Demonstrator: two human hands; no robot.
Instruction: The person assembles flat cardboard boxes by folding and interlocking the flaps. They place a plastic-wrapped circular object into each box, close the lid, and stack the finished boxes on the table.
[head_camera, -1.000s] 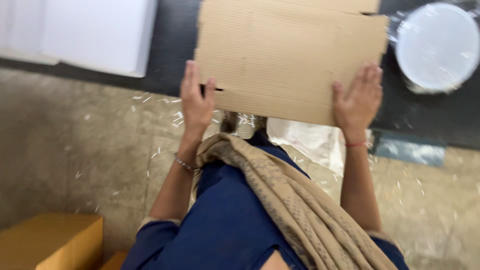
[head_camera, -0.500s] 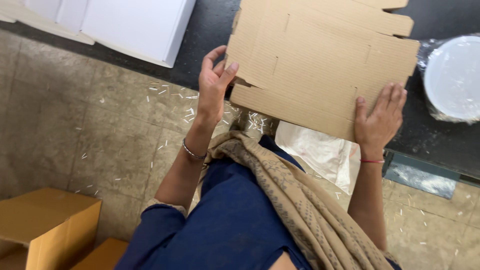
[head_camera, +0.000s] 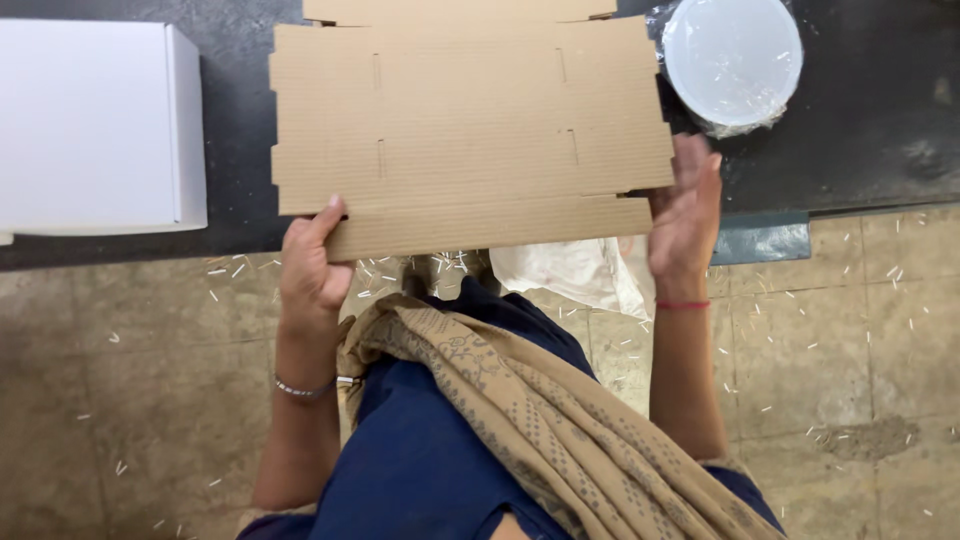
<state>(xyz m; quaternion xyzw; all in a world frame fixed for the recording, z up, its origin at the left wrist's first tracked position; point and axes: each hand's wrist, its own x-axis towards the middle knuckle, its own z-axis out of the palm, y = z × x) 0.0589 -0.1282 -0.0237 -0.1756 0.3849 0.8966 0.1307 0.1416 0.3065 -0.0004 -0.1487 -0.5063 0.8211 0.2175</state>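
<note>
- Brown corrugated cardboard sheet (head_camera: 470, 135), seen from the head camera, lies flat across the near part of the dark desk (head_camera: 870, 120), with its lower strip sticking out past the desk edge toward the person.
- Left hand (head_camera: 312, 268) grips the sheet's lower left corner: the thumb lies on top of the strip and the fingers are curled underneath, so it is closed on the cardboard. Holding at the overhanging corner looks like a way to keep the sheet square and steady.
- Right hand (head_camera: 686, 215) is at the sheet's right edge, fingers mostly straight and pointing up along that edge, palm turned toward the cardboard. It seems to press or steady the side; I cannot tell whether it really clasps the edge or only touches it.
- With one hand at each end, the wide sheet is braced from both sides, which likely keeps it from sliding on the desk.
- The sheet is an unfolded box blank: plain, ribbed, with short cut slits in the middle, notches along the left and right edges, and a crease setting off the lower strip. Another flap shows at the top edge.
- White box (head_camera: 95, 125) stands on the desk just left of the sheet.
- Round white lid or container in clear wrap (head_camera: 732, 60) sits at the sheet's upper right corner.
- Crumpled white bag (head_camera: 570, 272) lies below the desk edge, on a tiled floor (head_camera: 120, 380) strewn with pale scraps.
</note>
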